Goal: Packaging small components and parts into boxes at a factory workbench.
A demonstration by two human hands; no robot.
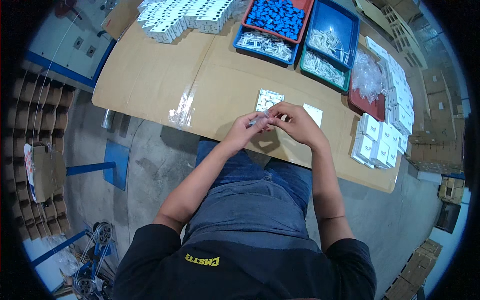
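Observation:
My left hand [243, 131] and my right hand [296, 123] meet above the near edge of the table. Between their fingertips is a small translucent piece [259, 118] that looks like clear plastic; its exact kind is too small to make out. Both hands are closed on it, thumbs and fingers pinched. Just beyond them lies an open white square part [270, 96] with its inner side up, partly hidden by the fingers. A flat white square plate [314, 113] rests behind my right hand, partly covered by it.
The table [225, 85] is covered in cardboard. Stacked white boxes [185, 17] stand far left, more white square units [377, 137] at right. Trays at the back hold blue pieces [275, 19] and white pieces [322, 67]; a red tray [372, 107] holds clear plastic bags [369, 75].

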